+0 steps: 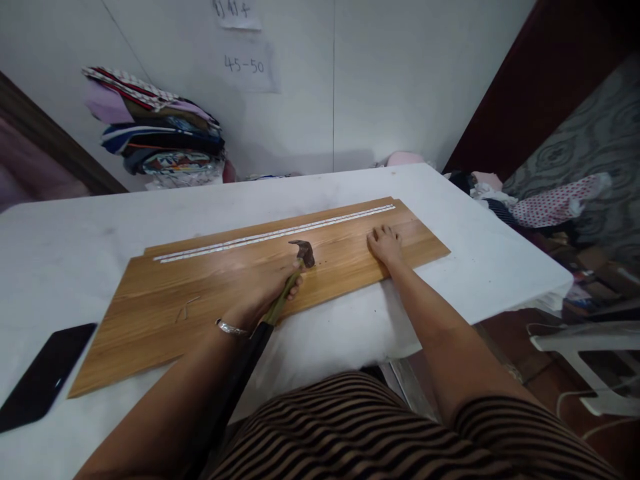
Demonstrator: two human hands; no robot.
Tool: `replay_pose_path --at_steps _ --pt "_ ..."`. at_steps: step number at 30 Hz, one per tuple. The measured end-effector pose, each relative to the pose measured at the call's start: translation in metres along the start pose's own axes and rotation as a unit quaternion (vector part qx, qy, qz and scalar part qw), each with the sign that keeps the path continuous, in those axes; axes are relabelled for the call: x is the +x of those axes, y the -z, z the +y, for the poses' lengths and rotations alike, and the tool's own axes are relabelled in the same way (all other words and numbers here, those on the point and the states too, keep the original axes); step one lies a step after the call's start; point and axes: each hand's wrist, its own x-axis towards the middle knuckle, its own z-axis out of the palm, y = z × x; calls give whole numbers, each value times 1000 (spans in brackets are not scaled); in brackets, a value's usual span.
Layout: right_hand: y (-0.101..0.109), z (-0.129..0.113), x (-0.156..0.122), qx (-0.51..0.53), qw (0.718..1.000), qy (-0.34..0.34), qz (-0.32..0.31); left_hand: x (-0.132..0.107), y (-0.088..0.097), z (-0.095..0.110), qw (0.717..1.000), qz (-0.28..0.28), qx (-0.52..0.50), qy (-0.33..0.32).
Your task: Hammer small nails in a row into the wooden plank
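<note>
Left hand clamped round hammer handle, below the head; head sits over near part of wood-grain board, contact unclear. Right hand on board's right portion, fingers bent, slightly apart, holding nothing. Board lies flat on white table; pale strips along far side. Black phone just beside left end.

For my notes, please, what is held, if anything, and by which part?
Left fingers grip the dark-headed claw hammer by its olive shaft, near the head; right fingers touch the brown wooden board.
</note>
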Motion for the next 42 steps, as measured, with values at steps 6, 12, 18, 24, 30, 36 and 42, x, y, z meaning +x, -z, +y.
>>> replay_pose_path --at_steps 6,12,18,24,30,36,42 --pt "-2 1 1 2 1000 -2 -1 2 0 1 1000 -8 0 -8" --pt "-2 1 1 -1 1000 -2 2 8 0 -1 1000 -6 11 -3" --pt "-1 -1 -1 -1 1000 -4 3 7 0 3 1000 -4 14 -9" --pt "1 -3 -2 -1 1000 -3 2 7 1 6 1000 3 21 -13" --pt "1 -2 -1 3 1000 -2 6 8 8 1 1000 3 -6 -21" --pt "2 -2 -1 3 1000 -5 -3 5 10 1 1000 10 6 1" --pt "4 -3 -3 -6 1000 -4 2 -2 8 3 1000 27 -3 9"
